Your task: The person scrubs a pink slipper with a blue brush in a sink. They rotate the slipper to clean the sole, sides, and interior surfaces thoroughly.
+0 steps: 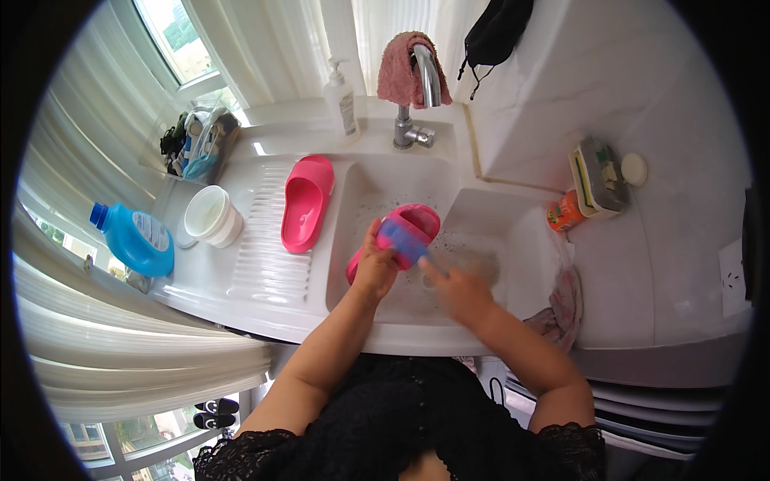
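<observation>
Over the white sink basin (385, 178), my left hand (377, 268) is closed round a bright pink slide slipper (423, 216), which is tilted. A blue scrubbing brush (403, 242), smeared by motion, lies against the slipper's strap. My right hand (464, 295), also blurred, reaches in from the right with its fingers at the brush's end; its grip is partly smeared. The matching pink slipper (306, 210) rests on the ribbed drainboard (269, 240) to the left. Small bubbles and shallow water show in the basin.
A chrome faucet (431, 76) draped with a pink cloth (395, 72) stands behind the basin, beside a white pump bottle (342, 104). At left are a white tub (213, 215), a blue jug (138, 239) and a filled clear box (200, 144). An orange container (565, 212) sits at right.
</observation>
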A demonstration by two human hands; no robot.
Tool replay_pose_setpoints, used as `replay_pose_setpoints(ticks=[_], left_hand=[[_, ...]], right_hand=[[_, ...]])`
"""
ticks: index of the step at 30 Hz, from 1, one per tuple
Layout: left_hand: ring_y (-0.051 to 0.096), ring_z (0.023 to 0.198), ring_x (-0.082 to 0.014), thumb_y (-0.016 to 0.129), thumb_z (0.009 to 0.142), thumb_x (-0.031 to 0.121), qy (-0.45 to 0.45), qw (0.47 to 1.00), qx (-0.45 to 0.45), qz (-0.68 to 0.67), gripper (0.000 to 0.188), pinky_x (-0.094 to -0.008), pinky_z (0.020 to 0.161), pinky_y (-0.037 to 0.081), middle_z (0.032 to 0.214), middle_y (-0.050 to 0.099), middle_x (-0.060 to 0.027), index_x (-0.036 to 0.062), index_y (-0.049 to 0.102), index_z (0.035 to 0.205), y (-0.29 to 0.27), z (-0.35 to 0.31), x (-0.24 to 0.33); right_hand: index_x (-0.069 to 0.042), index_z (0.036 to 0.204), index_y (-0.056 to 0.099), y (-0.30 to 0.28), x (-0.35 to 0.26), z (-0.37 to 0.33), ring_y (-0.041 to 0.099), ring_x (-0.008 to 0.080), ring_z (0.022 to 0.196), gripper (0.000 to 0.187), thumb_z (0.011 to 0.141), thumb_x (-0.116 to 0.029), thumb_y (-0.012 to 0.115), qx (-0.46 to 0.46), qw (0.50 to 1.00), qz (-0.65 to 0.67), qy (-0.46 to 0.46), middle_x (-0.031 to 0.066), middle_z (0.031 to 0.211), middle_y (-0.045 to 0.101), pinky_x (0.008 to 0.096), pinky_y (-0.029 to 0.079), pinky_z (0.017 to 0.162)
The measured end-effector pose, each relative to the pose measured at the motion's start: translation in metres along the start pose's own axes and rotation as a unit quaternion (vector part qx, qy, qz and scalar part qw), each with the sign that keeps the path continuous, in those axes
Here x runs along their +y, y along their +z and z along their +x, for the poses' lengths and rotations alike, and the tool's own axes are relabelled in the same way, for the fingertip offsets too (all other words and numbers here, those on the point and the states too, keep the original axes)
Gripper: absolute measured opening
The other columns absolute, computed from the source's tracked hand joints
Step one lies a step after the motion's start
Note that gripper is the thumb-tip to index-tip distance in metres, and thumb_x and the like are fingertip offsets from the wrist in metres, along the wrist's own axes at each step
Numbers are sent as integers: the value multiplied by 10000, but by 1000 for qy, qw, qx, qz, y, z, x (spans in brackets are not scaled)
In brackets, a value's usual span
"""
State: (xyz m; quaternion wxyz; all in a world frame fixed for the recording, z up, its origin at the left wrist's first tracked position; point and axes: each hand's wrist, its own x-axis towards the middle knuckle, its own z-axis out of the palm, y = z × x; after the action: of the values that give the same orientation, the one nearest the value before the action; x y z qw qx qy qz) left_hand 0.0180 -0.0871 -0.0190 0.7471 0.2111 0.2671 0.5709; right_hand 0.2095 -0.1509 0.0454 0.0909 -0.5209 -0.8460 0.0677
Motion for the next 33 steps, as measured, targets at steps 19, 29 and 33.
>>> replay_pose_setpoints(ticks=[19,29,33], left_hand=[[441,1259,-306,440,875,-95,-38,972,93,-211,636,-467,1066,381,1392,390,-174,96,228,1443,-14,17,-1],[452,1244,-317,408,910,-64,-54,961,123,-242,535,-459,1069,382,1355,428,-200,14,258,1418,-11,18,0],[460,1233,-330,397,933,-31,-73,930,126,-338,413,-458,1054,404,1328,442,-221,-64,329,1338,-17,23,2]], right_hand=[[-157,1364,449,-7,-13,-19,619,330,585,541,828,-143,529,13,993,-8,115,164,713,591,460,508,523],[-172,1357,460,4,-30,-34,599,328,546,546,818,-135,535,40,997,-19,68,145,664,585,461,500,505],[-169,1340,487,1,-15,-21,585,321,529,536,809,-123,548,131,978,55,150,118,634,554,457,488,482]])
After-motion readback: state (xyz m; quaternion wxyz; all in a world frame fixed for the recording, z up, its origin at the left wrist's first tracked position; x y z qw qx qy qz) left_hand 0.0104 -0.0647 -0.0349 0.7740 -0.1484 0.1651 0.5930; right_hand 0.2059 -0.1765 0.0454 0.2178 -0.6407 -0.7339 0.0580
